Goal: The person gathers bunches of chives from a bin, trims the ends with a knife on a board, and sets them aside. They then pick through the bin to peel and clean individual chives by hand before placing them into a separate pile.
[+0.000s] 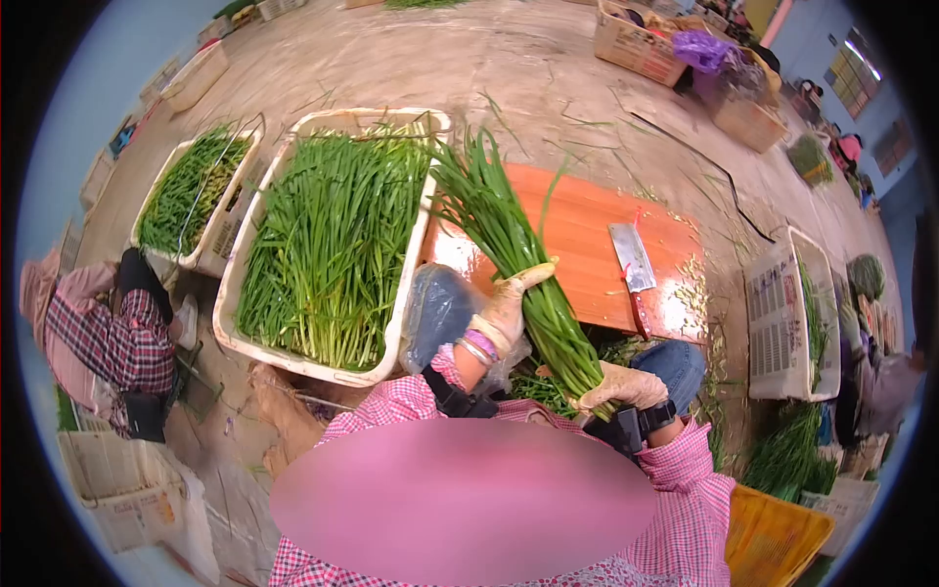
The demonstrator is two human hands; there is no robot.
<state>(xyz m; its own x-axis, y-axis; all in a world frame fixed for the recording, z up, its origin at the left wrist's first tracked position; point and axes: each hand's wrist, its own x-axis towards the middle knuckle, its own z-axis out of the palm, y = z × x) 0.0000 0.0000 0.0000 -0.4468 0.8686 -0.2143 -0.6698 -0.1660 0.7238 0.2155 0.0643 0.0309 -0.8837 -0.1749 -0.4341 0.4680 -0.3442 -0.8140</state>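
A long bunch of garlic chives (489, 217) slants across in front of me, leaf tips toward the far left and pale stem ends close to my body. My left hand (504, 311), in a cream glove, is wrapped round the middle of the bunch with its thumb stretched along the leaves. Lower down, my gloved right hand (628, 387) grips the bunch near the stem ends. Beyond my hands lies an orange board (582, 220), with a cleaver (633, 258) resting on it, its red handle toward me. Loose chives show partly under the held bunch.
A white crate (223, 318) full of chives stands left of the board, with a smaller chive-filled crate (184, 256) beyond it. Cut scraps (693, 293) litter the board's right edge. Another white crate (778, 323) stands at right, a yellow crate (782, 533) nearer. People sit at both sides.
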